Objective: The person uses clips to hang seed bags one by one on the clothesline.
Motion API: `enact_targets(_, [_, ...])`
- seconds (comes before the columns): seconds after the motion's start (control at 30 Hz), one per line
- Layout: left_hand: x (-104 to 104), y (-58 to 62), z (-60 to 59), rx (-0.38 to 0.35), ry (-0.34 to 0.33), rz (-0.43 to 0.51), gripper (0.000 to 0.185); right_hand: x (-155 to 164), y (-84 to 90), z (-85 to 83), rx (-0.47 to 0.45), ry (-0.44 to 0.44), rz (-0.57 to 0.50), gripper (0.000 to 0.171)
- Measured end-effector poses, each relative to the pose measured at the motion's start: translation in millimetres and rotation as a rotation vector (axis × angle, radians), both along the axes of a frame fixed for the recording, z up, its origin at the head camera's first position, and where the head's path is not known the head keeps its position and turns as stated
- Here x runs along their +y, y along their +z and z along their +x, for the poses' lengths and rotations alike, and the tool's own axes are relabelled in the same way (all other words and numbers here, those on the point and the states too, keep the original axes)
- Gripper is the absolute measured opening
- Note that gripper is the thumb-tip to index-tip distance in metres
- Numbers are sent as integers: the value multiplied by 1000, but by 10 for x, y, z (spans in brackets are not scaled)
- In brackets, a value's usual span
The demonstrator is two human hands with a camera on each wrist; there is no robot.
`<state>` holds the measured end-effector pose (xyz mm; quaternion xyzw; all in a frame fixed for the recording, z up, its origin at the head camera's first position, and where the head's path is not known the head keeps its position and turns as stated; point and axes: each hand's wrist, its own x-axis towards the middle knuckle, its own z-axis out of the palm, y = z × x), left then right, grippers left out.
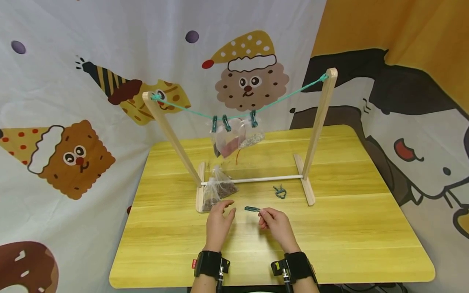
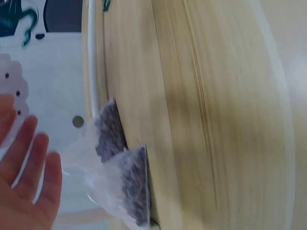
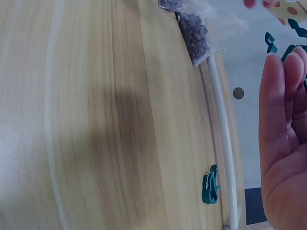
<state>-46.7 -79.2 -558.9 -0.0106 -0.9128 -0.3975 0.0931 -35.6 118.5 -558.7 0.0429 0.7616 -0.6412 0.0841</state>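
My right hand (image 1: 279,227) pinches a dark green plastic clip (image 1: 252,208) by one end, above the table. To its left, my left hand (image 1: 218,224) has relaxed, parted fingers and holds nothing. Just beyond that hand, two clear bags with dark brown contents (image 2: 135,184) rest at the foot of the left post; in the left wrist view the fingers stay apart from them. Further back, bags with pinkish (image 1: 231,147) and pale (image 1: 253,139) contents hang from a green cord (image 1: 293,97) by green clips (image 1: 226,123). A partly hidden dark one hangs beside them.
Two wooden posts (image 1: 318,126) on flat feet carry the cord, joined low down by a white rod (image 1: 265,179). Another green clip or two (image 1: 280,191) lie near the right foot. Behind the yellow wooden table (image 1: 351,228) hangs a cartoon-printed curtain (image 1: 161,44).
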Motion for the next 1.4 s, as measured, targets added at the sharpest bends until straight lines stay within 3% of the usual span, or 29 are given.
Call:
enact_targets(0.17, [-147, -67, -76, 36, 151, 27, 29, 65, -22, 2, -2, -19, -9, 24])
enact_targets(0.3, [-252, -132, -108, 38, 210, 43, 31, 123, -35, 3, -3, -34, -7, 26])
enact_targets(0.53, [-378, -206, -205, 51, 208, -5, 37, 205, -65, 11, -7, -44, 0, 26])
enact_targets(0.7, [-443, -236, -344, 52, 217, -80, 42, 232, -63, 32, -27, -48, -13, 25])
enact_targets(1.0, [-502, -272, -600, -65, 236, -149, 56, 265, -23, 66, -30, -77, -38, 24])
enact_targets(1.2, [-508, -282, -621, -175, 243, -152, 56, 278, 143, 123, -23, -91, -50, 21])
enact_targets(1.4, [-462, -286, -618, -175, 256, -153, 54, 344, -76, 100, -24, -104, -36, 26])
